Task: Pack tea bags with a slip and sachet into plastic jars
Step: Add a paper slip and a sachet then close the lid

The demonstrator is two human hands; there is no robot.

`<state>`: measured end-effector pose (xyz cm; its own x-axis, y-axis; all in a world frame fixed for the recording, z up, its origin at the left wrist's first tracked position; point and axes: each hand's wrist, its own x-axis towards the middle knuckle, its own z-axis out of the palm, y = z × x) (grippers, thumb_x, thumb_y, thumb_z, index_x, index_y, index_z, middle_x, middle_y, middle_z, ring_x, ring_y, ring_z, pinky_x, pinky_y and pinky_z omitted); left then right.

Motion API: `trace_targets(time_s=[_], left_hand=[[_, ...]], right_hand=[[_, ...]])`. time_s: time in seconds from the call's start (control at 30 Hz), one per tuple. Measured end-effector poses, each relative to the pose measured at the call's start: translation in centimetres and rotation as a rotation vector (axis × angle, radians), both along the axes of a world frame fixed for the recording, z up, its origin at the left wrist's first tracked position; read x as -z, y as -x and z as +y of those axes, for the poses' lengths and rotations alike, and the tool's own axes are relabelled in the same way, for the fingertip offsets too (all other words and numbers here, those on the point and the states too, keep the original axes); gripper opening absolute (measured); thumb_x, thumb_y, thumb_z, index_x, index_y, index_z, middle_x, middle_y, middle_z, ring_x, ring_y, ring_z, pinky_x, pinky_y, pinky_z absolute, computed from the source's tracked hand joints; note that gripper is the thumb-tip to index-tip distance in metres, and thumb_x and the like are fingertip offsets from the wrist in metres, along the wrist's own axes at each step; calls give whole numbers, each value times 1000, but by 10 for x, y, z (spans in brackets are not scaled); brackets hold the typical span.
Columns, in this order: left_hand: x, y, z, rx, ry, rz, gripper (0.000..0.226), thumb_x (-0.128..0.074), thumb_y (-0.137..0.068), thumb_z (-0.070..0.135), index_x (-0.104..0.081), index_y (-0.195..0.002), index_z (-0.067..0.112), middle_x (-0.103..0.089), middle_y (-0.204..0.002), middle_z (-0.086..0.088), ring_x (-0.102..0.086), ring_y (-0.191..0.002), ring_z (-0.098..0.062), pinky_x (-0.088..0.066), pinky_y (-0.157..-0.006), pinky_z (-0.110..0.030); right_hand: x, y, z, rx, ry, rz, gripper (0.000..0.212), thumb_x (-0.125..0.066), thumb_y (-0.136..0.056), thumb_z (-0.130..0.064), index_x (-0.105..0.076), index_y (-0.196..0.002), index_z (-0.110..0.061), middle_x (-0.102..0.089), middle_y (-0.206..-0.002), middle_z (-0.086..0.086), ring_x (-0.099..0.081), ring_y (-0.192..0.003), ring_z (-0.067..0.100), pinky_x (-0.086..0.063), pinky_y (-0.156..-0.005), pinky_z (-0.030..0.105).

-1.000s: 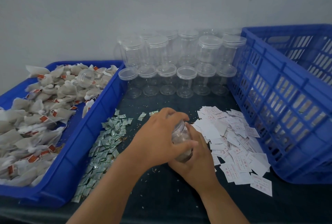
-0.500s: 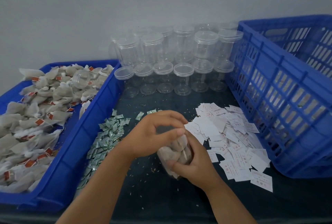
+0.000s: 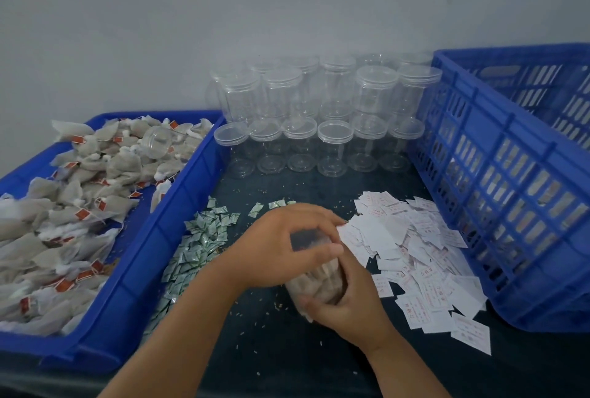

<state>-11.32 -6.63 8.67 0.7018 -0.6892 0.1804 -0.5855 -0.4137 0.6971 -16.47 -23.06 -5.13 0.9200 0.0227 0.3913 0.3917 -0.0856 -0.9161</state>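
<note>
The packed jar (image 3: 319, 282) is tilted just above the table (image 3: 287, 356), between the sachets (image 3: 198, 244) and the slips (image 3: 415, 254). The right hand (image 3: 348, 305) grips its body and the left hand (image 3: 284, 247) is curled round its top. Tilted like that, a slack grip could spill the tea bags, I reckon.

Jars (image 3: 335, 145): clear plastic, smooth, glossy; lids same.
Filled jar (image 3: 319, 282): clear plastic, blurred, finish hard to judge.
Tea bags (image 3: 121, 167): thin off-white mesh or paper, cannot tell which; matt, crumpled.
Tags (image 3: 82, 214): red, papery.
Tray (image 3: 166, 238): blue plastic, smooth, faint sheen.
Crate (image 3: 498, 193): blue plastic, slotted walls, semi-gloss.
Slips (image 3: 399, 231): white paper, matt, red print.
Sachets (image 3: 204, 238): white-green film, crinkled, slight shine.
Table (image 3: 287, 359): dark, matt, speckled with fine crumbs.
Wall (image 3: 287, 14): pale grey, matt, smooth.
</note>
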Motion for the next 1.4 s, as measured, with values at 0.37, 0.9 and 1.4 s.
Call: trace_targets(time_s=[0.37,0.9,1.4], left_hand=[[12,-3,-4,10,124,30,20,-72,-93,38,-74,-103,21,-73,-110,7,-68,-111,-16,-52,-99,-38],[12,2,-14,-107,236,49,18,-83,-88,31,-75,-104,28,-71,-114,9,-66,-115,-18,-52,-98,-33],[30,-12,11,16,363,575,99,-84,-75,31,-33,-159,22,-62,-144,-15,-60,-133,-37,-52,-103,-59]], right_hand=[[-10,8,-4,-136,-145,116,58,-87,-79,-26,-66,-131,-39,-76,-121,3,-75,-113,24,-60,-90,33],[-6,3,-5,-82,-144,74,66,-84,-82,-10,-60,-140,-29,-75,-125,4,-73,-118,25,-60,-94,31],[-1,8,3,-291,-358,277,90,-89,-79,-62,-56,-146,-12,-71,-134,17,-69,-124,34,-58,-98,45]])
